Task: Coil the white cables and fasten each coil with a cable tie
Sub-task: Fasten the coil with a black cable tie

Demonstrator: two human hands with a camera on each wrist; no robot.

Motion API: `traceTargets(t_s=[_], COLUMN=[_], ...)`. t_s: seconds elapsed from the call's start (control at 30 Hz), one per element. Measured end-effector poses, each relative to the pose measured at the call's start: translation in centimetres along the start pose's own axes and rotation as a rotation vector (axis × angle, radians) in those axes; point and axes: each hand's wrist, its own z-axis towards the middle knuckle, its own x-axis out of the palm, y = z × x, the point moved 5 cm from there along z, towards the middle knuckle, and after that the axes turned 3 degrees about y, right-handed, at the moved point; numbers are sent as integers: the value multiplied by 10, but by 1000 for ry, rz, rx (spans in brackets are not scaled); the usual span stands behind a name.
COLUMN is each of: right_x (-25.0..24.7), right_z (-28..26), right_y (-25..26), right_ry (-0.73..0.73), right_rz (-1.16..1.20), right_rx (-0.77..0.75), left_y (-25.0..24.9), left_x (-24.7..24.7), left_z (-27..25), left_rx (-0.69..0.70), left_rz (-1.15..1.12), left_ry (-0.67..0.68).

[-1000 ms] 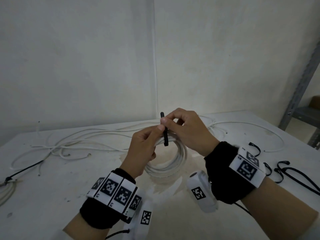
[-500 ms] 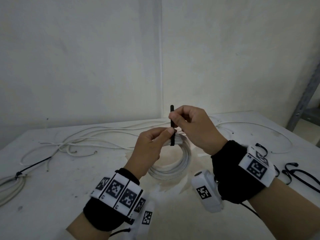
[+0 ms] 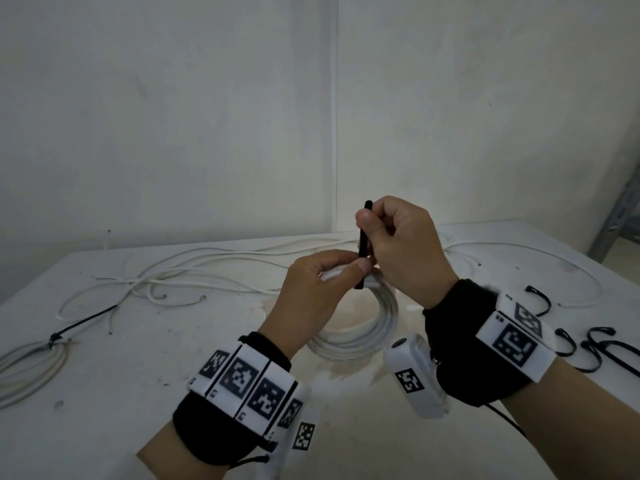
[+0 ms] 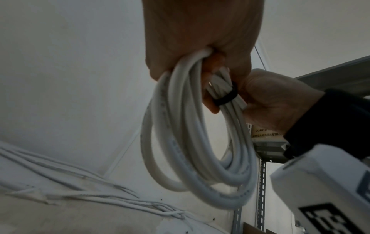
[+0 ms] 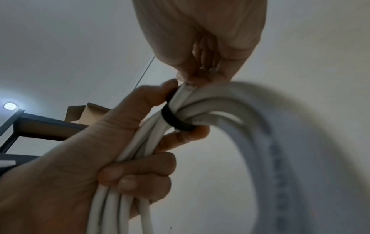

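A coil of white cable (image 3: 381, 320) hangs above the table (image 3: 138, 375), gripped by my left hand (image 3: 360, 271) at its top. A black cable tie (image 3: 363, 244) is looped round the coil's strands. My right hand (image 3: 365, 223) pinches the tie's tail, which stands upright above the coil. In the left wrist view the coil (image 4: 180, 142) hangs from my left hand (image 4: 200, 39), and the tie (image 4: 226, 98) rings the bundle beside my right hand (image 4: 270, 102). The right wrist view shows the tie (image 5: 176, 120) tight round the coil (image 5: 280, 126) between my left hand's thumb and forefinger.
Loose white cables (image 3: 207, 268) sprawl across the back of the table. A tied coil (image 3: 31, 365) lies at the left edge. Several spare black ties (image 3: 595, 351) lie at the right. A metal shelf frame (image 3: 620, 216) stands beyond the table's right side.
My right hand has drawn the tie's tail upward, so more of it stands above the coil. Both hands and the coil have risen slightly.
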Motion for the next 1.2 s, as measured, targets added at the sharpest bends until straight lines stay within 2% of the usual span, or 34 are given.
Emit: traceTargets(t_s=[0.13, 0.23, 0.3, 0.5, 0.7, 0.93, 1.2], right_x=[9, 24, 32, 45, 63, 112, 173], right_z=[-5, -20, -30, -31, -30, -30, -39], right_y=[-9, -23, -29, -25, -29, -20, -14], right_ry=[201, 383, 443, 320, 271, 340, 429], right_rz=[91, 112, 112, 346, 435, 414, 405], right_rx=[6, 73, 115, 248, 360, 393, 473], left_y=[7, 10, 9, 14, 29, 39, 63], left_x=[-13, -26, -35, -55, -84, -126, -176], left_z=[-1, 3, 6, -2, -32, -45, -64], left_rx=[-52, -127, -145, -172, -314, -289, -341], left_rz=[15, -88, -132, -166, -168, -109, -33], left_ry=[-65, -143, -193, -156, 42, -108, -229])
